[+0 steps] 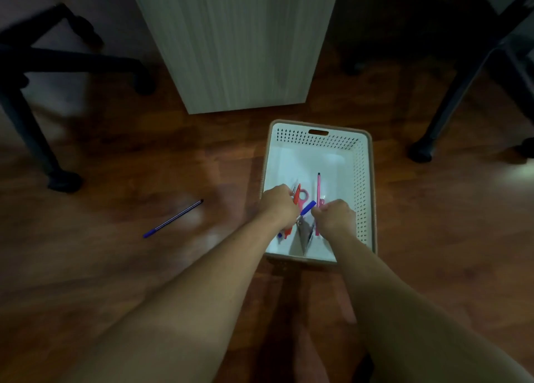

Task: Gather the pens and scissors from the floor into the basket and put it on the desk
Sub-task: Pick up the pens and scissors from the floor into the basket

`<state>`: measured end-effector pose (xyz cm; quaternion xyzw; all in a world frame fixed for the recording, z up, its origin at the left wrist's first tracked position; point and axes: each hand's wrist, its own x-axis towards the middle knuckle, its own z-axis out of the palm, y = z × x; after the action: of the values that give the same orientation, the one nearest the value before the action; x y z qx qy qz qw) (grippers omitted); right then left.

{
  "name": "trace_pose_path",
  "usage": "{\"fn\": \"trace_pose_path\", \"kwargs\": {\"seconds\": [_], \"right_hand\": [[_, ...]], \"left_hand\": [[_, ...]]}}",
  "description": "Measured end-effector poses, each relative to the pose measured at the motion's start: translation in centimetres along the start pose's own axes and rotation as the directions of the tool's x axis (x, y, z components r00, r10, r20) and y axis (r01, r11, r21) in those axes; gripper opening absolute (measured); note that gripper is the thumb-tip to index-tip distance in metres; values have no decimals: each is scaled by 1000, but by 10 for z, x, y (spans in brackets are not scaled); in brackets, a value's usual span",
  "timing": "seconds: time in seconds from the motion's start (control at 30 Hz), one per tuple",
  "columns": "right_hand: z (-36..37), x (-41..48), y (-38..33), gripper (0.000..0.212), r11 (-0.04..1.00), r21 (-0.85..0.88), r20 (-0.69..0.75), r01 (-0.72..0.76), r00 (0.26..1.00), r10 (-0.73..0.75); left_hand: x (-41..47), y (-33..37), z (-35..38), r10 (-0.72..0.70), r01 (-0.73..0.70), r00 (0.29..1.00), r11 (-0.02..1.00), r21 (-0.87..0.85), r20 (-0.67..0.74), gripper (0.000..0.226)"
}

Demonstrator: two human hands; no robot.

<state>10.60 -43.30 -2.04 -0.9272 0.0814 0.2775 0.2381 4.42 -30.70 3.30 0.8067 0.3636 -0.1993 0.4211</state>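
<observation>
Most of the gathering looks done. The white basket (pixel 364 180) sits on the wooden floor (pixel 115 267), just in front of the pale counter panel (pixel 237 44), and both hands are down inside it near its closest edge. The left hand (pixel 277 204) has its grip closed around a bunch: a red pen (pixel 296 194) for sure, and maybe another pen too, hard to tell. The right hand (pixel 335 216) is curled shut on a blue-capped pen (pixel 308 207), as far as I can make out. The red-handled scissors (pixel 302 197) and a pink pen (pixel 318 186) already lie in the basket.

What's left: one blue pen (pixel 173 218) is on the floor, well off to the basket's left side. After that, the basket has to go up on the counter, which hasn't happened yet.
</observation>
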Motion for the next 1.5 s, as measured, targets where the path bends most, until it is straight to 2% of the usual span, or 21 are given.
{"fn": "trace_pose_path", "kwargs": {"seconds": [0.1,0.17,0.23,0.3,0.37,0.47,0.6,0.77,0.87,1.03,1.17,1.27,1.37,1.43,1.5], "right_hand": [[-9,-5,-6,23,998,46,-32,46,999,-44],[-16,-10,-17,21,993,94,-49,73,996,-69],[-21,-11,-28,22,983,142,-71,113,992,-103],[-25,-17,-44,20,969,187,-88,163,985,-149],[-23,-23,-64,20,952,218,-95,213,976,-196],[-17,-31,-88,26,940,205,-96,274,961,-260],[-5,-33,-104,44,933,95,-41,348,937,-346],[26,-39,-113,44,906,-126,227,403,901,-369],[43,-46,-112,37,888,-193,213,416,902,-376],[63,-66,-119,57,872,-185,224,453,884,-411],[79,-79,-125,70,857,-142,315,496,843,-436],[71,-83,-129,68,825,-90,388,558,782,-487],[41,-70,-134,42,793,20,245,609,766,-594],[15,-55,-135,34,792,24,70,610,790,-610],[-7,-32,-130,37,798,-70,-64,598,796,-602]], "left_hand": [[-2,-1,-7,46,-50,996,998,-46,-70,41],[1,-4,-18,78,-101,985,984,-146,-151,39],[6,-9,-29,78,-137,976,946,-294,-203,27],[13,-17,-42,49,-162,953,916,-366,-299,18],[11,-28,-64,2,-172,911,910,-376,-412,19],[14,-58,-89,-47,-90,874,963,-255,-484,25],[18,-119,-99,-156,110,877,986,-127,-454,29],[5,-184,-85,-289,347,859,936,65,-422,30],[-3,-208,-78,-259,350,861,927,139,-438,23],[4,-230,-75,-206,295,877,944,148,-433,25],[11,-239,-80,-265,309,886,949,59,-379,21],[5,-224,-91,-271,265,836,961,-82,-477,27],[-5,-187,-111,-300,115,779,931,-345,-550,12],[-7,-158,-123,-273,-15,793,885,-466,-544,15],[-6,-128,-130,-177,-117,823,876,-467,-539,17]]}}
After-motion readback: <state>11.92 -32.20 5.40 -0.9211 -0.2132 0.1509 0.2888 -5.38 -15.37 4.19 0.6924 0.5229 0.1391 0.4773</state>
